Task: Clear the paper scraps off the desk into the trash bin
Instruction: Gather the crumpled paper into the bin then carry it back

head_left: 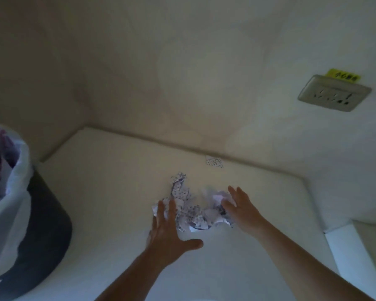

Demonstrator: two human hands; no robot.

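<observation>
A heap of crumpled, dotted paper scraps [190,210] lies in the middle of the pale desk [109,192]. My left hand [169,231] rests flat on the heap's left side, fingers spread, thumb out to the right. My right hand [241,205] is open against the heap's right side, fingers apart and touching the paper. One small flat scrap [214,162] lies apart near the back wall. The dark trash bin [41,231], lined with a white plastic bag [13,187], stands at the left edge of the desk.
The desk sits in a corner, walls behind and to the left. A wall socket [333,93] with a yellow label is on the back wall at the right. A white ledge [356,253] adjoins the desk's right edge.
</observation>
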